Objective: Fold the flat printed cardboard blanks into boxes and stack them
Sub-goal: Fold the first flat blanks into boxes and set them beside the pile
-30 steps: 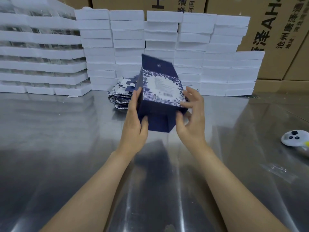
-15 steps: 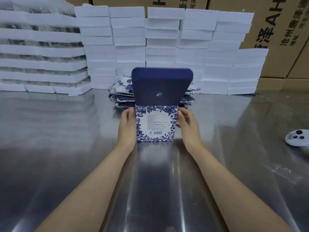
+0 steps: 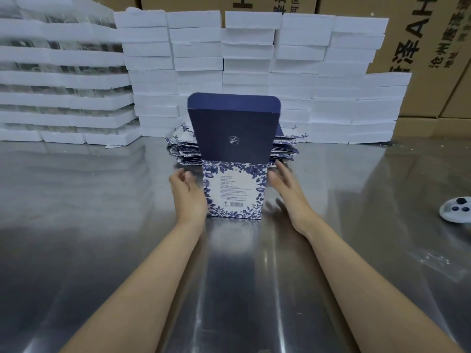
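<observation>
Left hand (image 3: pixel 187 193) sits just beside the left wall of the box (image 3: pixel 235 191), fingers loosely spread, and whether it touches the cardboard cannot be told; right hand (image 3: pixel 285 186) is open on the right side, fingers straight, a little apart from the wall. Standing upright on the steel worktop (image 3: pixel 102 225), the box has a white face with blue flower print and a panel of small text, and its dark navy lid flap rises straight up, bearing a small round emblem. Just beyond it lies a pile of flat printed blanks (image 3: pixel 285 149). Farther back, white foam trays (image 3: pixel 249 59) are stacked in columns before brown cartons (image 3: pixel 420 47). At the right edge rests a white device with dark buttons (image 3: pixel 458 211)
</observation>
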